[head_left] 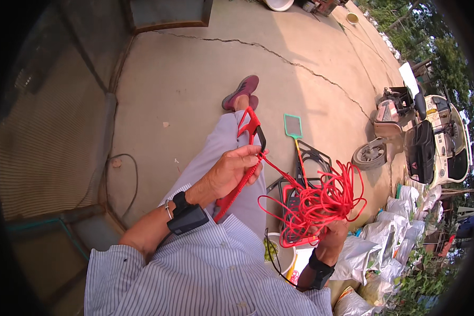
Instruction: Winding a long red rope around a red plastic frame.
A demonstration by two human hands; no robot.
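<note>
Head view shows us seated on a concrete yard, our left hand (230,171) closed around a red shuttle (238,184) wound with cord, a black-and-red tool (254,129) sticking up just beyond the fingers. Our right hand (336,231) clutches a loose tangle of red cord (321,203), and a strand runs taut from it to the left hand. We judge the winding partly done: some cord sits on the shuttle, but most is still in the tangle. A green swatter (293,126) lies far right of our leg, and white sacks (384,237) stand near right.
</note>
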